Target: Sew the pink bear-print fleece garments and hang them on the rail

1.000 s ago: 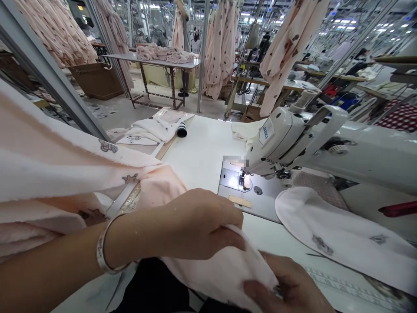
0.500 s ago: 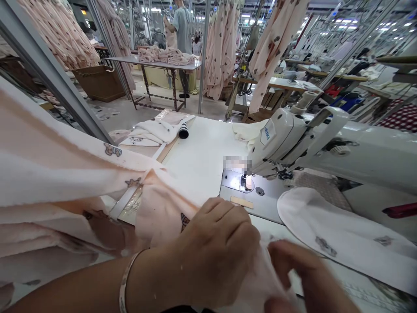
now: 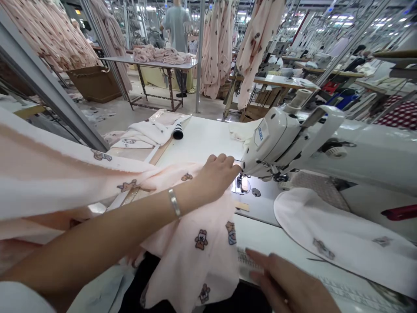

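My left hand (image 3: 217, 174) reaches forward over a pale pink fabric (image 3: 195, 226) printed with small bears. Its fingers curl on the fabric's far edge, right beside the needle (image 3: 241, 182) of the white sewing machine (image 3: 286, 139). The fabric drapes from my left side across the table and hangs over the front edge. My right hand (image 3: 286, 282) lies low at the front edge with its fingers stretched flat on the table, next to the fabric's right edge. It holds nothing.
A white rounded fabric piece (image 3: 342, 239) lies to the right of the needle plate. White folded cloth (image 3: 143, 132) and a dark spool (image 3: 177, 130) sit at the table's far left. A person (image 3: 177, 26) stands by a far table of stacked garments. Hanging pink garments (image 3: 218, 43) fill the background.
My left hand has moved forward from the front edge to the needle, carrying the pink fabric's edge with it. My right hand has let go of the fabric and now lies flat.
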Demonstrator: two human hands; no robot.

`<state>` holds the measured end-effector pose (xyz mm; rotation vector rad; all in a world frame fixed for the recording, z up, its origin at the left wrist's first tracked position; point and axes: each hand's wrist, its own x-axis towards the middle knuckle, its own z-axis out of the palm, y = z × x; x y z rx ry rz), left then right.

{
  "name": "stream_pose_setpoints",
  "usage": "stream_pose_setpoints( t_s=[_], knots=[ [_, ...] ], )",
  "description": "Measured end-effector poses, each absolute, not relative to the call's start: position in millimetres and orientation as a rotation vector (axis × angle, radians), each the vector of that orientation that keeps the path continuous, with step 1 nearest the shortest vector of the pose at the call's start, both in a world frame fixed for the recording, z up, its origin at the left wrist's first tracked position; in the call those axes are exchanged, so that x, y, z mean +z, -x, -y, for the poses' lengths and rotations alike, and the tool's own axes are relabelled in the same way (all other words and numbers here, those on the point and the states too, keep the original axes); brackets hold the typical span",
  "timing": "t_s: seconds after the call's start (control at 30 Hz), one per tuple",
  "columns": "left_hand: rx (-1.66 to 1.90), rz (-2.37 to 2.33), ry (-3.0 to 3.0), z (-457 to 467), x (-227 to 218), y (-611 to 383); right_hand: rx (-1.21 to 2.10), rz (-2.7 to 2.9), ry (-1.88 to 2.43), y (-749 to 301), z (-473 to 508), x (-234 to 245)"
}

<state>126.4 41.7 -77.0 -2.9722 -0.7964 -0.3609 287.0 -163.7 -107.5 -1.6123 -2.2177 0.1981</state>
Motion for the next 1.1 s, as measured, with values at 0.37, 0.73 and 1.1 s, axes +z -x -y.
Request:
stream_pose_setpoints(
  t_s=[0.37, 0.73, 1.1],
  knots=[
    [-0.493, 0.767, 3.17, 10.3, -114.2, -81.6, -0.098, 2.389, 1.231, -266.0, 97.8, -98.5],
    [-0.288, 0.589, 3.205, 8.4, -90.2, -74.2, 0.079, 2.452, 1.445, -296.4, 68.3, -103.6],
    [-0.311, 0.633, 3.153, 4.4, -109.0, -99.7, -0.117, 2.354, 1.874, -334.7, 39.4, -117.5]
  ],
)
